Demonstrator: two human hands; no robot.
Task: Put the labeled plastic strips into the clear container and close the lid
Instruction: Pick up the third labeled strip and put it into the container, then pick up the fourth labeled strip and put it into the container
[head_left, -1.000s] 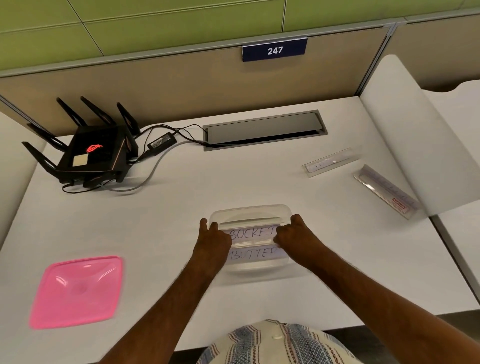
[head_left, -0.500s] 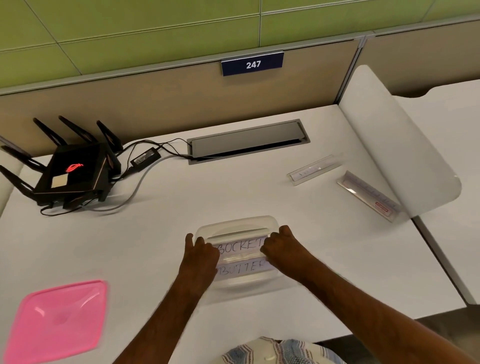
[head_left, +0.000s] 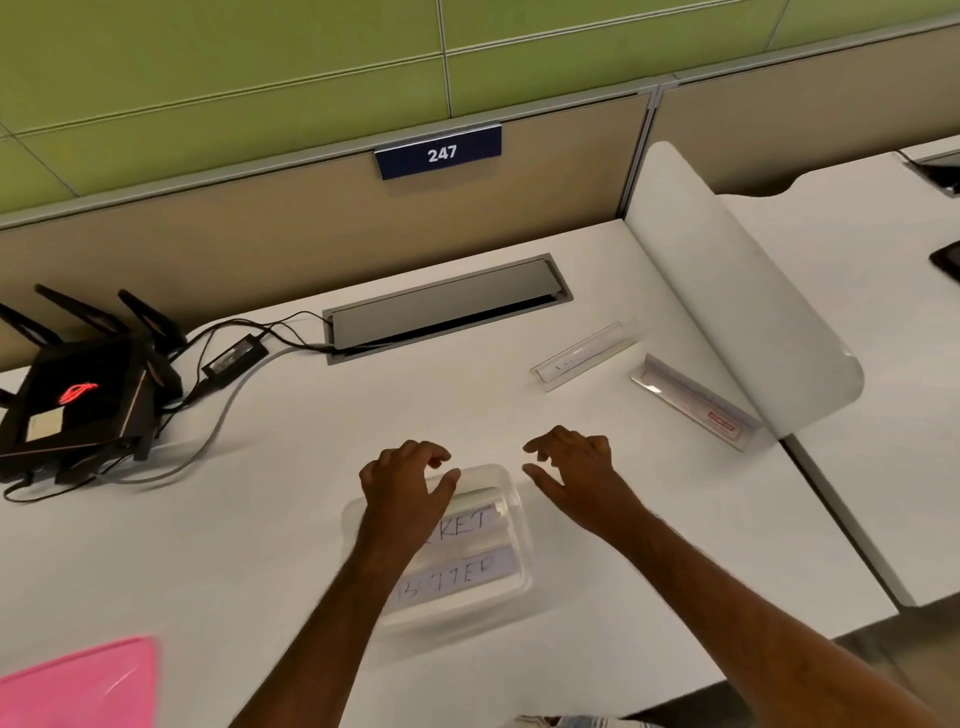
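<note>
Near the desk's front edge, clear container (head_left: 441, 551) holds two labeled strips (head_left: 457, 545); left hand (head_left: 405, 483) above it and right hand (head_left: 576, 473) beside it, loosely spread, holding nothing. Risk: two strips (head_left: 582, 354) at the right edge overlooked; pink lid (head_left: 78, 686) still off
</note>
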